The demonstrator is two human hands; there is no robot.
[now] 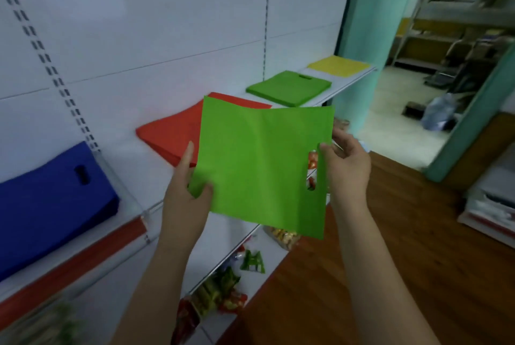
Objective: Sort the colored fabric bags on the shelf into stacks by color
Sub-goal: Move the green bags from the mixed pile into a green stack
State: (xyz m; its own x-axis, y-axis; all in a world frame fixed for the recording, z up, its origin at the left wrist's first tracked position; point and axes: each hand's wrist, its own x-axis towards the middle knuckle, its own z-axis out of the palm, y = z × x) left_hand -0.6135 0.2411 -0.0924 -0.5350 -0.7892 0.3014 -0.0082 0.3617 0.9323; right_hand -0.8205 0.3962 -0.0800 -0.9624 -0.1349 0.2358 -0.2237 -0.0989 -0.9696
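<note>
Both hands are up in front of the shelf with one green fabric bag [259,160] stretched flat between them. The left hand [185,191] pinches the bag's lower left edge, thumb on the front and fingers behind; the right hand [347,166] pinches the edge beside the cut-out handle slot, thumb and fingers closed on the fabric. Below the held bag, a lower shelf [267,250] carries several snack packets [223,289], too blurred to count. To the left of the left hand lies one blue stack [53,197] with a handle slot showing, behind a clear divider. Just behind the held bag, partly covered by it, sits one red stack [170,132]. Farther along the upper shelf [338,88], beyond the bag's top edge, there is one green stack [288,88], and past that, at the shelf's far end, one yellow stack [338,66]. That makes four stacks on the shelf, one of each colour.
</note>
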